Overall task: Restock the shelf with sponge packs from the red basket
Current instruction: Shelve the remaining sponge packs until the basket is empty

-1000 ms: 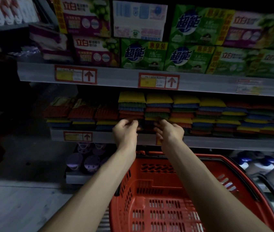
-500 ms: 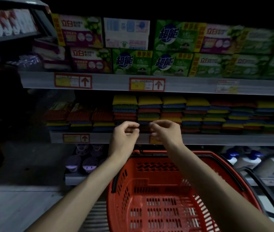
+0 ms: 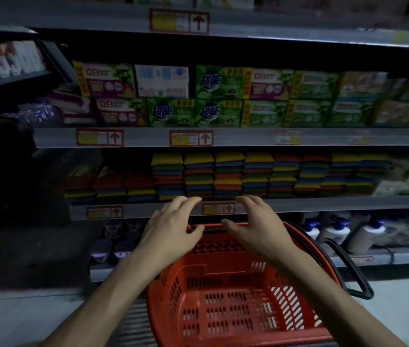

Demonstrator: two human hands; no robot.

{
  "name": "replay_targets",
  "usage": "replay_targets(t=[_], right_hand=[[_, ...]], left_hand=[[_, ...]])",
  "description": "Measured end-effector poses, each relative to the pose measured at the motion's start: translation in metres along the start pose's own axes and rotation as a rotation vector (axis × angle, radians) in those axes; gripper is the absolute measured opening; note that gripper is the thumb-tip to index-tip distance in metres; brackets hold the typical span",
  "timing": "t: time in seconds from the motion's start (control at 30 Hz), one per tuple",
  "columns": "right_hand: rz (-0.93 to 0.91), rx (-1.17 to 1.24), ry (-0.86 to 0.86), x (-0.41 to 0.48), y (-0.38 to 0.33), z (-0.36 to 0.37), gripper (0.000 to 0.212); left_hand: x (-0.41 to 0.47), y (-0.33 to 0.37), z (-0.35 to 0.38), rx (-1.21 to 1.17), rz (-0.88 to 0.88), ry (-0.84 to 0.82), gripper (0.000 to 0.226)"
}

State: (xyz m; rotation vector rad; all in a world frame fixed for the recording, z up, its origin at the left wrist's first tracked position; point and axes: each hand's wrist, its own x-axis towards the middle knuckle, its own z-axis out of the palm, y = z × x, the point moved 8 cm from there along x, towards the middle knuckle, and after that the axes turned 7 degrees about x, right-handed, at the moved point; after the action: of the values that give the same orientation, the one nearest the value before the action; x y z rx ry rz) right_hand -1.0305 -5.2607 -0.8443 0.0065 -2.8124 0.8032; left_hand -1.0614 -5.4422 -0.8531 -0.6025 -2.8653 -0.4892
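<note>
Stacks of colourful sponge packs (image 3: 228,175) fill the middle shelf (image 3: 323,205). Below it stands the red basket (image 3: 238,294); I see no packs inside it. My left hand (image 3: 170,231) and my right hand (image 3: 256,229) hover side by side above the basket's far rim, in front of the shelf edge. Both have loosely spread fingers and hold nothing. Neither touches the sponge packs.
Green and purple soap boxes (image 3: 198,96) line the shelf above. White bottles (image 3: 341,231) stand on the bottom shelf to the right, purple items (image 3: 115,239) to the left. The basket's black handle (image 3: 351,269) hangs off its right side. Grey floor lies on the left.
Both hands have drawn back from the sponge stacks and dropped toward the basket rim, fingers now spread. The view has tilted so a higher shelf shows.
</note>
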Motion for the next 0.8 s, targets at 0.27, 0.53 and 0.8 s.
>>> replay_targets(t=[0.27, 0.53, 0.8], right_hand=[[0.044, -0.166, -0.069, -0.027, 0.025, -0.019, 0.100], [0.041, -0.240, -0.124, -0.058, 0.027, -0.040, 0.106], [0.149, -0.356, -0.227, -0.092, 0.109, -0.004, 0.105]], left_hand=[[-0.025, 0.002, 0.003, 0.210, -0.006, -0.054, 0.083], [-0.053, 0.002, 0.005, 0.299, 0.046, -0.111, 0.091], [-0.081, -0.004, 0.060, 0.314, 0.004, -0.169, 0.087]])
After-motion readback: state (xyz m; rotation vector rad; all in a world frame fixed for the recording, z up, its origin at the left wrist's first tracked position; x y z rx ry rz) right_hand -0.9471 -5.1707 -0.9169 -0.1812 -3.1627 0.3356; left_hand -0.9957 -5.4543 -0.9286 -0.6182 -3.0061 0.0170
